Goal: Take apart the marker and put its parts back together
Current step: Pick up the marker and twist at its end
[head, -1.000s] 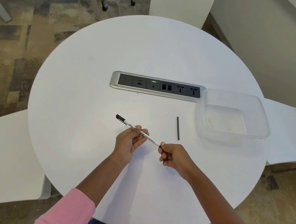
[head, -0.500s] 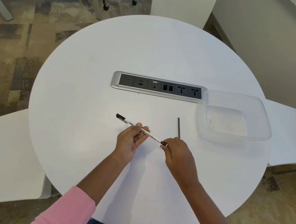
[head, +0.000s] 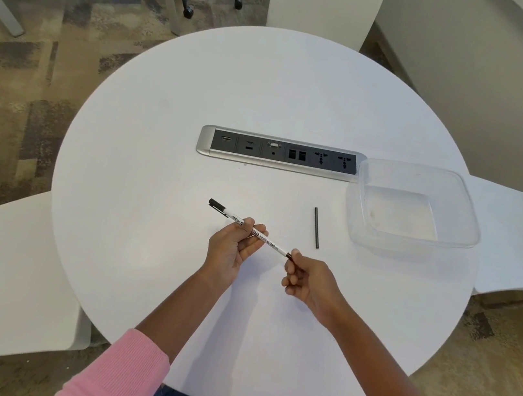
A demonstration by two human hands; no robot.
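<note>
A thin white whiteboard marker (head: 270, 242) with a black cap at its far left end is held above the round white table (head: 167, 136). My left hand (head: 232, 247) grips the marker's barrel near the middle. My right hand (head: 308, 283) pinches the small black end piece at the barrel's near right end with thumb and forefinger. A thin black rod (head: 316, 228), the marker's ink core, lies loose on the table to the right of my hands, pointing away from me.
A clear plastic tub (head: 450, 239) stands at the table's right side. A silver and black socket strip (head: 207, 145) is set into the table's middle. White chairs stand at the left, right and far side.
My right hand moved up over the marker's right end, then drew back a little with its fingers still at the black end piece. The left hand and marker stayed almost still.
</note>
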